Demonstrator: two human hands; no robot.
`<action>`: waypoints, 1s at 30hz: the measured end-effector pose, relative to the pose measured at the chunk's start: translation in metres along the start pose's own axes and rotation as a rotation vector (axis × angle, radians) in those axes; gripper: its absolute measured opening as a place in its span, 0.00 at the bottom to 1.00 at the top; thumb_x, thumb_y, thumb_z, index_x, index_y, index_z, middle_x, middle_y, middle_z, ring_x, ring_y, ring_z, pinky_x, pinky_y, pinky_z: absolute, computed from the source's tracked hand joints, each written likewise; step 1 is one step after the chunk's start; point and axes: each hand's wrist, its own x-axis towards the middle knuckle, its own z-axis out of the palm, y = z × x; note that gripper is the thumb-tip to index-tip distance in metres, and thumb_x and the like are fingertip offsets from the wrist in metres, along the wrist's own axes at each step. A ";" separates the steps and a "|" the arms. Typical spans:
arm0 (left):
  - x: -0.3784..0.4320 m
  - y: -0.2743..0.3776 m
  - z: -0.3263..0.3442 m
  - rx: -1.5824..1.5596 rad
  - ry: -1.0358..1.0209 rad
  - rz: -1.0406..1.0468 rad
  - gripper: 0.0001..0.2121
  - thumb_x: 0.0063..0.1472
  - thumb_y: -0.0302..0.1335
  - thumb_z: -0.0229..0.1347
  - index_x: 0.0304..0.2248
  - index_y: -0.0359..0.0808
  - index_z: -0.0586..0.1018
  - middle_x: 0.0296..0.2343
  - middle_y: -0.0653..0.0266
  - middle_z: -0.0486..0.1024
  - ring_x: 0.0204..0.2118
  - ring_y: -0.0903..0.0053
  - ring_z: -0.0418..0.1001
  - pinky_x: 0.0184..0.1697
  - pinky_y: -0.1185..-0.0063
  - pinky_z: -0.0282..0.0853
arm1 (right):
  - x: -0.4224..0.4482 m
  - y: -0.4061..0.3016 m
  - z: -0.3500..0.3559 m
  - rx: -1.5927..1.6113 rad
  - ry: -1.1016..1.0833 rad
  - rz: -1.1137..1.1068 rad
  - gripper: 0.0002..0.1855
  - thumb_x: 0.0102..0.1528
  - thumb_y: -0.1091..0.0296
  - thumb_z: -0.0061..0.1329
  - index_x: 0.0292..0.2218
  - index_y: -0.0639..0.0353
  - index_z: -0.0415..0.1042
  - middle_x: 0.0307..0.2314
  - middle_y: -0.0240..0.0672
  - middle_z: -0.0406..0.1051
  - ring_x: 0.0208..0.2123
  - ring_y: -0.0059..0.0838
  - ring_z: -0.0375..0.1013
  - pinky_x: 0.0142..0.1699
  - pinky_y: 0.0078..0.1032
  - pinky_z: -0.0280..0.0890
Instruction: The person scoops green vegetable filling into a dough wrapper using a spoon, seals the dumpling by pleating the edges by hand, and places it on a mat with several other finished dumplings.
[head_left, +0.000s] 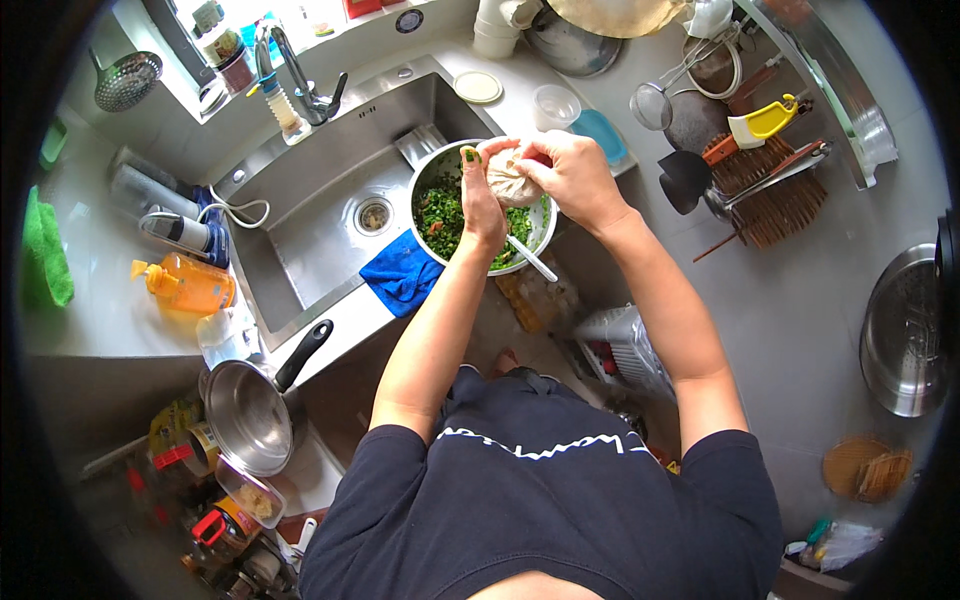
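Note:
A pale, pleated dough bun (511, 180) rests in my left hand (484, 202), which cups it from the side with the thumb up. Bits of green filling cling to that thumb. My right hand (574, 172) pinches the gathered dough at the bun's edge between thumb and fingertips. Both hands are above a white bowl (413, 191) of chopped green filling (441, 217) with some orange-brown bits. A metal spoon (534, 259) leans in the bowl, its handle over the near rim. The bun and hands hide part of the filling.
A stainless steel sink (315, 217) with a faucet (319, 105) lies left of the bowl. A blue cloth (405, 274) drapes over the counter edge. Nearby are a clear plastic tub (556, 107), a blue lid (600, 136), an orange soap bottle (193, 283) and a steel pan (249, 416).

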 end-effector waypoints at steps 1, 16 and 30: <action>0.000 -0.001 0.001 -0.002 -0.024 -0.017 0.32 0.59 0.57 0.29 0.41 0.35 0.69 0.39 0.60 0.70 0.43 0.74 0.68 0.48 0.75 0.63 | 0.000 0.003 -0.004 -0.083 -0.031 -0.072 0.08 0.46 0.69 0.52 0.28 0.63 0.72 0.21 0.40 0.70 0.23 0.32 0.70 0.30 0.25 0.64; 0.014 0.009 0.011 0.090 -0.103 -0.256 0.41 0.52 0.65 0.26 0.50 0.39 0.63 0.44 0.60 0.67 0.48 0.69 0.66 0.51 0.71 0.61 | 0.021 0.031 -0.029 0.020 -0.304 -0.256 0.07 0.46 0.69 0.51 0.28 0.61 0.71 0.20 0.39 0.70 0.22 0.34 0.70 0.30 0.26 0.64; 0.007 -0.014 0.060 -0.335 -0.128 -0.511 0.38 0.56 0.61 0.24 0.51 0.40 0.63 0.48 0.61 0.64 0.51 0.68 0.60 0.54 0.68 0.55 | -0.030 0.027 -0.041 -0.118 0.217 0.178 0.07 0.45 0.69 0.48 0.26 0.63 0.71 0.22 0.46 0.70 0.25 0.44 0.71 0.31 0.34 0.64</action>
